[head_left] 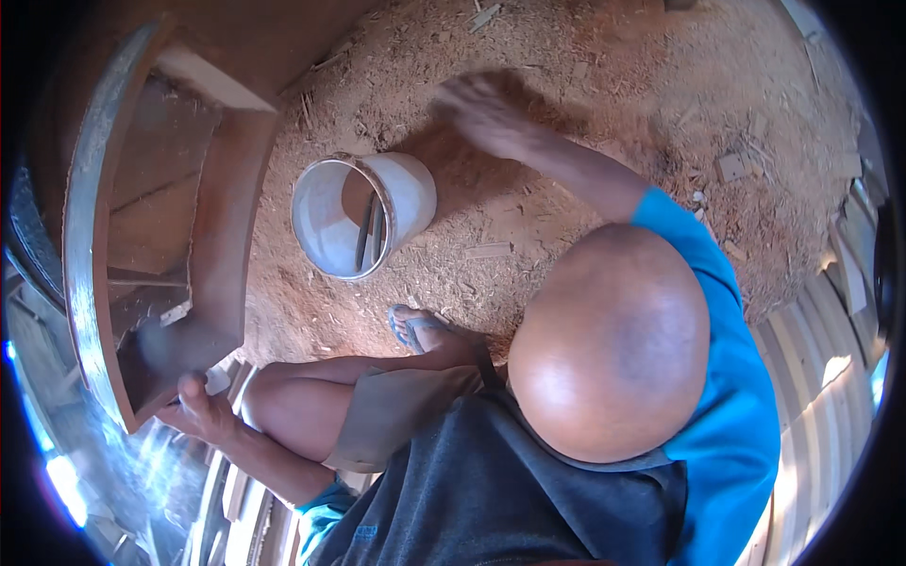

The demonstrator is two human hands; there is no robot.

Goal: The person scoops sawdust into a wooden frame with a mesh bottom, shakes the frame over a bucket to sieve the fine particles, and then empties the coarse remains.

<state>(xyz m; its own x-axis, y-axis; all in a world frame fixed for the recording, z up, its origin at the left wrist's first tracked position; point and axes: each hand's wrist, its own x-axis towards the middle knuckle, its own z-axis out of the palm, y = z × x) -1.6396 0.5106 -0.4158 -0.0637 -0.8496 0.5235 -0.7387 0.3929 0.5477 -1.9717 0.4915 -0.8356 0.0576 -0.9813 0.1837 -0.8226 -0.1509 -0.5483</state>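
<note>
At the left stands a brown wooden frame (pixel 226 217), boxy and open, with a curved front edge and a pale strip along its outside. My left hand (pixel 203 410) grips its lower corner, thumb raised and fingers partly hidden beneath. My right hand (pixel 481 108) is stretched out over the shavings on the ground, beyond the bucket, with a dark shadow beside it. Motion blurs its fingers, and whether it holds anything does not show. Between the hands lies a white plastic bucket (pixel 411 193), its mouth tilted toward the frame. Dark rods (pixel 370 231) show inside.
Sawdust and wood shavings cover the ground (pixel 528 208). A small wood offcut (pixel 731 168) lies at the right. Wooden slats (pixel 812 349) line the right edge. My sandalled foot (pixel 415 325) rests near the bucket. A large rounded bare-skin shape (pixel 613 340) blocks the middle right.
</note>
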